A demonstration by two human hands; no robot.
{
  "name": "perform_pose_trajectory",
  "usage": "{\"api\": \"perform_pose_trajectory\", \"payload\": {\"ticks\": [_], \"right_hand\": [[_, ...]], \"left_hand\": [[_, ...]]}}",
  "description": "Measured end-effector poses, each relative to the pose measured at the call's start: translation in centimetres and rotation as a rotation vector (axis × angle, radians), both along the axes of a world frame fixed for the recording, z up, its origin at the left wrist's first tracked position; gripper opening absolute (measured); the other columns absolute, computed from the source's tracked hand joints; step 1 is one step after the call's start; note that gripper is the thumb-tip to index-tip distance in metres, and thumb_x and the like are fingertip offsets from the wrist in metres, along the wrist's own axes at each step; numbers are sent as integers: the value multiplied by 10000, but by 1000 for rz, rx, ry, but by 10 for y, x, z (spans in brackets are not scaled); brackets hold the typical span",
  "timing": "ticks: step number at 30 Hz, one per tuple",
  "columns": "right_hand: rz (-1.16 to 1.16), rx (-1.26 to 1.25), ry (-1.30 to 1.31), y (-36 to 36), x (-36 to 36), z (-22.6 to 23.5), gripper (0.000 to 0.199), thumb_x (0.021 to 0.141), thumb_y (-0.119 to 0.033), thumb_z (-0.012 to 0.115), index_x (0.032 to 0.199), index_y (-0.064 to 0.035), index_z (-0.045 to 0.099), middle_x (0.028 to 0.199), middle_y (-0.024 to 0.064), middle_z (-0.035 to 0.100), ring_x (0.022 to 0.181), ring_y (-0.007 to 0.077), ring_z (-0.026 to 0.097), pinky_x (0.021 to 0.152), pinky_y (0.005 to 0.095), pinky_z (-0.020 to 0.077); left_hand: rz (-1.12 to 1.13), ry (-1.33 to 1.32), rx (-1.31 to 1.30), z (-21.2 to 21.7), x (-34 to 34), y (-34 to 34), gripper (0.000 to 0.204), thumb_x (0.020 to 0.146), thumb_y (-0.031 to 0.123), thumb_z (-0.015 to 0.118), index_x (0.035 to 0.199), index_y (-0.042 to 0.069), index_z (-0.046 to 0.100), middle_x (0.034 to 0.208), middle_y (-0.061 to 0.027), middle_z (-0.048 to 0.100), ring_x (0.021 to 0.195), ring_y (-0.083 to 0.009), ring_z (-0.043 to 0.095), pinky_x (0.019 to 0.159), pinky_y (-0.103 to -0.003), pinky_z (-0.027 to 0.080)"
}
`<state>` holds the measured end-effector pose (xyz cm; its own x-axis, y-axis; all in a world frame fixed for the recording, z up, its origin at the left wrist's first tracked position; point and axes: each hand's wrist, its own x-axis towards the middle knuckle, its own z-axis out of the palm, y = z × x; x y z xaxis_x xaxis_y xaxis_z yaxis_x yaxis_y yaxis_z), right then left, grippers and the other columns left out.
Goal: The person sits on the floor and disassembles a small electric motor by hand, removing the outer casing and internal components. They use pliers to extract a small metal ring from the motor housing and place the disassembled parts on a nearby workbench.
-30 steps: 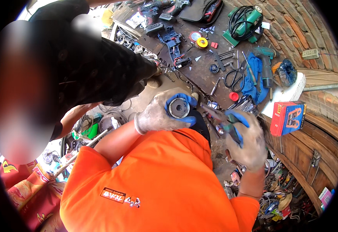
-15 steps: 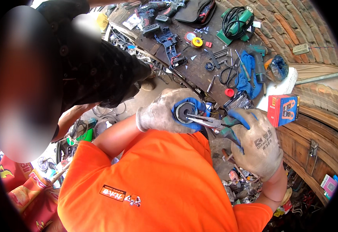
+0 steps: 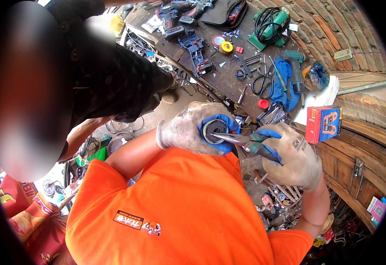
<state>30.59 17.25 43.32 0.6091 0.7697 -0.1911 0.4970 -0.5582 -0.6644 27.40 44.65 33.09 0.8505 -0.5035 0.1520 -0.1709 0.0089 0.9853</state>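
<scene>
A round black motor part [image 3: 214, 129] sits clenched in the gloved left hand [image 3: 193, 128], held above the cluttered workbench [image 3: 228, 79]. The tips of needle-nose pliers [image 3: 239, 140], gripped in the gloved right hand [image 3: 292, 154], reach into its centre. Black scissors [image 3: 261, 84] and a green power tool [image 3: 270, 24] lie beyond.

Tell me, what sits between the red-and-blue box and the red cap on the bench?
In the head view, a white slab's end lies between the red-and-blue box and the small red cap, beside a spread of thin metal pieces.
</scene>
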Motion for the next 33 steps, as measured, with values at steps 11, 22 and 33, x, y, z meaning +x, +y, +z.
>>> {"api": "perform_pose_trajectory", "payload": {"ticks": [11,22,33], "right_hand": [[-169,18,466,-4,13,7,253,714,-90,648,929,-19,760,1057,153,667,784,263,681,729,369,541],[-521,169,567,-29,10,-1,335,651,-113,625,904,63,756,1049,148,679,940,221,662,854,326,530],[-644,178,634,-39,15,-18,282,714,-36,618,948,40,757,1047,153,714,1029,189,667,930,312,515]], "left_hand": [[60,16,-39,-4,-1,-2,494,677,203,926,1077,40,687,961,-107,715,857,-255,711,755,-362,562],[73,104,-195,-13,1,-5,491,673,166,939,1065,47,670,984,-76,725,897,-205,717,795,-348,571],[87,-34,-229,-21,5,-8,469,674,185,941,1034,59,669,1007,-91,722,912,-247,712,806,-373,570]]}}
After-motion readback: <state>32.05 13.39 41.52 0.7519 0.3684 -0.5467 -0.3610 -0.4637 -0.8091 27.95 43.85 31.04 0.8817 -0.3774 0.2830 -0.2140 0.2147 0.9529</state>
